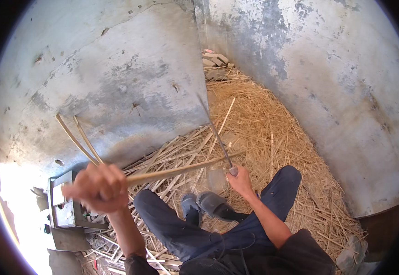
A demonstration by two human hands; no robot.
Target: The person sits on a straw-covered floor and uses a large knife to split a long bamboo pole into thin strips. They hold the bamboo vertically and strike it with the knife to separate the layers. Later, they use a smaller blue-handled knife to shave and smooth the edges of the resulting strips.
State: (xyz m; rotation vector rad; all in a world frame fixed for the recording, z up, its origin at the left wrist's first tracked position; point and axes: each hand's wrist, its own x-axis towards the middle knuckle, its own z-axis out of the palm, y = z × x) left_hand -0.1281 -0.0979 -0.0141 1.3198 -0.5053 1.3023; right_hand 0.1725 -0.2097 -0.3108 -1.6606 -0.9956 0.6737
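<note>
Two scuffed grey walls (337, 110) meet above a floor deep in straw-coloured shavings (259, 128), where a person sits low, legs (172, 224) in dark trousers bent and parted, apparently to leave room for both hands. A battered metal box (64, 201) stands by the left wall, beside harsh daylight that washes out what lies past it.

A long wooden strip (176, 171) lies at a slant above the knees, clasped in the left hand (97, 187) — that grip is pressed together around it, likely to steady it. The right hand (241, 181) has its grip closed on the handle of a long knife (217, 133), blade pointing up and away, presumably to keep the edge clear of the body. The blade crosses the strip's far end; whether they touch is hard to tell.

Grey shoes (211, 204) sit between the knees, bricks (215, 59) in the far corner. Two thin ends (73, 135) rise beyond the left fist — it hides how they join the strip — and motion blurs that fist and the knife's tip.
</note>
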